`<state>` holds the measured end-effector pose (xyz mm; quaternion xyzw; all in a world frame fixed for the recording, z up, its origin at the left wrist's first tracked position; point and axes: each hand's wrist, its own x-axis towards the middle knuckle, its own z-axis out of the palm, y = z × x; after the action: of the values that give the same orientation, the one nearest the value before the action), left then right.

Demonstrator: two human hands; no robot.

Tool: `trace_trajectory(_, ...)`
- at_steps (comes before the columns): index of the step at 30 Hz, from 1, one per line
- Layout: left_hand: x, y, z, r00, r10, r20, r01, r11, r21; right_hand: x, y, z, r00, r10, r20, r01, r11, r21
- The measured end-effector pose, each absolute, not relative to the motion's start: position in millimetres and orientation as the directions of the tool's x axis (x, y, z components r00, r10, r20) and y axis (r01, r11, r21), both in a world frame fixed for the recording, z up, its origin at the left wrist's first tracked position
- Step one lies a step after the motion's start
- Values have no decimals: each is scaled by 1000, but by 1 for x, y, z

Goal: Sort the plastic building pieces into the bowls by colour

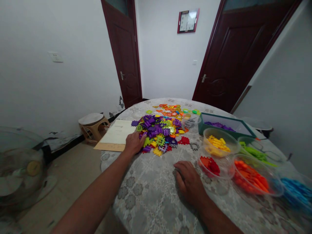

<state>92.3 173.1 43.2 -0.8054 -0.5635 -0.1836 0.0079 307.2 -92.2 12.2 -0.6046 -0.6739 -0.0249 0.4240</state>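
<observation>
A heap of coloured plastic interlocking pieces (161, 130) lies on the round table (151, 195), purple ones on its near left side. My left hand (134, 142) reaches to the heap's left edge, its fingers curled down onto purple pieces; whether it grips any is hidden. My right hand (188, 182) rests flat on the tablecloth, fingers spread, holding nothing, just left of a clear bowl of red pieces (211, 166).
Sorted pieces sit at right: yellow bowl (218, 143), orange bowl (253, 179), green bowl (255, 152), blue pieces (298, 191), a teal box with purple pieces (223, 125). A cardboard sheet (114, 136) overhangs the table's left edge. A stool (94, 125) and a fan (21, 169) stand at left.
</observation>
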Motion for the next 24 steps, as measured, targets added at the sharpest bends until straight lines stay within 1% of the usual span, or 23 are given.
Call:
trace_trajectory(3, 96, 155, 41, 282, 908, 309, 917, -350, 193, 307, -92, 8, 88, 795, 601, 847, 257, -465)
trace_trajectory(7, 105, 130, 37, 253, 916, 312, 930, -319, 184, 307, -91, 1, 67, 795, 603, 879, 239, -413)
trace_trajectory(13, 127, 98, 31, 274, 908, 316, 918, -345, 196, 303, -89, -5, 80, 846, 527, 928, 130, -349)
trace_trajectory(17, 140, 85, 30, 280, 902, 329, 904, -363, 226, 299, -85, -3, 147, 880, 452, 937, 22, -348)
trace_trajectory(21, 154, 75, 30, 273, 898, 346, 880, -379, 288, 291, -72, 4, 245, 886, 393, 930, -99, -354)
trace_trajectory(24, 165, 71, 29, 277, 886, 372, 849, -407, 337, 282, -60, 10, 285, 890, 356, 927, -162, -339)
